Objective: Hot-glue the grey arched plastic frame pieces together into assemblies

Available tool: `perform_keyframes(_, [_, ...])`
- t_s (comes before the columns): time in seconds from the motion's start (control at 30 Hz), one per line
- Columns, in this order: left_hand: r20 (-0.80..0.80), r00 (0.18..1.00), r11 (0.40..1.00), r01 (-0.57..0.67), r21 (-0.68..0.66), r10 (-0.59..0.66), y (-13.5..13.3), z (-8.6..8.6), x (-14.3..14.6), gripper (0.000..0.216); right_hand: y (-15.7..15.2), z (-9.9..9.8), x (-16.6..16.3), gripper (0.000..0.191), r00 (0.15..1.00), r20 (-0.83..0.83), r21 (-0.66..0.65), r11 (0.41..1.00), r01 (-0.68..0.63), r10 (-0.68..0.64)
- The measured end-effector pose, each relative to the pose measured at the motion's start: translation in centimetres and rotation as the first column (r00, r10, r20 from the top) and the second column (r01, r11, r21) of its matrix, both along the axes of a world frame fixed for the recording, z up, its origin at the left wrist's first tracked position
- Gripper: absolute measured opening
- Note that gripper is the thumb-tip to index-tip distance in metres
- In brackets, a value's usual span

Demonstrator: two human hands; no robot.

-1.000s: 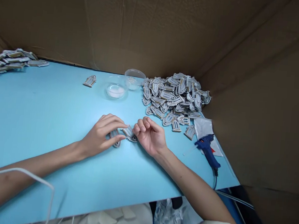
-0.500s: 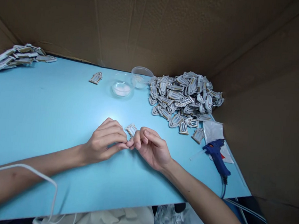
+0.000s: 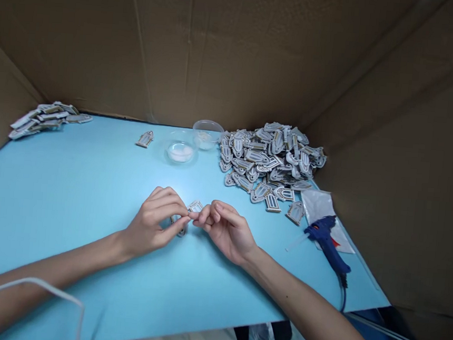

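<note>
While your fingertips are meeting in the middle of the blue desk [image 3: 69, 193], you are pinching a small arched window piece [image 3: 196, 206] between both hands. Your left hand [image 3: 154, 222] is closing thumb and forefinger on its near edge, and your right hand [image 3: 227, 231] is curling its fingers onto the same edge from the right. The two hands are touching at the tips. A second ago that piece was lying flat under your fingers beside its twin. Now you are holding it tilted up off the surface, with its far end showing above your knuckles. The second window piece [image 3: 182, 232] is staying down on the desk, peeking out beneath your left fingers. So the pair is being separated: one is up in a two-handed pinch and one is resting below. How firmly each hand is gripping is too small to tell.

Nothing around you is shifting apart from your own viewpoint.
- The big heap of window pieces [image 3: 271, 158] is lying to the far right.
- Two clear plastic dishes [image 3: 180, 151] are sitting just left of the heap, and one holds something white.
- A lone piece [image 3: 145, 139] is lying further left.
- A smaller stack [image 3: 48, 117] is sitting at the far left edge.
- The blue glue gun [image 3: 325, 239] is resting untouched at the right, partly on a clear plastic bag [image 3: 319, 202], well apart from both hands.
- Cardboard walls [image 3: 237, 49] are enclosing the desk.
</note>
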State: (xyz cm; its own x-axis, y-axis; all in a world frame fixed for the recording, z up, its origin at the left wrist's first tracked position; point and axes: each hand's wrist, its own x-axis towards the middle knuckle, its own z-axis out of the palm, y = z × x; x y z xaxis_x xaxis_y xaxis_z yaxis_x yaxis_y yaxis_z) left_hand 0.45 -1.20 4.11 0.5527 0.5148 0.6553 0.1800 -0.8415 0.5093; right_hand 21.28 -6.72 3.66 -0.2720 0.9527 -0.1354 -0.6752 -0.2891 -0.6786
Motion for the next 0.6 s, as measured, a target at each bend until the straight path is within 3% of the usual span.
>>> perform_keyframes(0.13, [-0.015, 1.0, 0.999, 0.015, -0.048, -0.016, 0.5, 1.0, 0.6, 0.015, 0.1, 0.1, 0.6, 0.038, 0.999, -0.011, 0.011, 0.999, 0.037, -0.037])
perform_keyframes(0.23, [-0.003, 1.0, 0.998, -0.004, -0.06, 0.004, 2.6, 1.9, 1.5, 0.025, 0.5, 0.2, 1.5, 0.039, 0.996, 0.044, 0.073, 0.994, 0.078, -0.082])
perform_keyframes(0.33, [0.061, 0.992, 0.994, -0.112, 0.017, 0.111, 7.2, 3.3, 3.3, 0.032, 1.2, 0.2, 2.6, 0.038, 0.98, 0.086, 0.125, 0.978, 0.169, -0.18])
perform_keyframes(0.43, [0.095, 0.954, 0.943, -0.298, 0.149, 0.286, 13.0, 5.1, 6.1, 0.039, 1.9, 0.2, 3.5, 0.035, 0.947, 0.129, 0.172, 0.947, 0.271, -0.294])
perform_keyframes(0.5, [-0.076, 0.91, 0.909, -0.397, 0.13, 0.408, 16.3, 6.0, 7.9, 0.039, 2.3, 0.1, 4.1, 0.035, 0.924, 0.165, 0.209, 0.928, 0.309, -0.344])
perform_keyframes(0.6, [-0.366, 0.817, 0.886, -0.46, 0.055, 0.447, 18.9, 6.6, 9.3, 0.005, 2.6, -0.3, 4.8, 0.037, 0.869, 0.308, 0.283, 0.91, 0.303, -0.386])
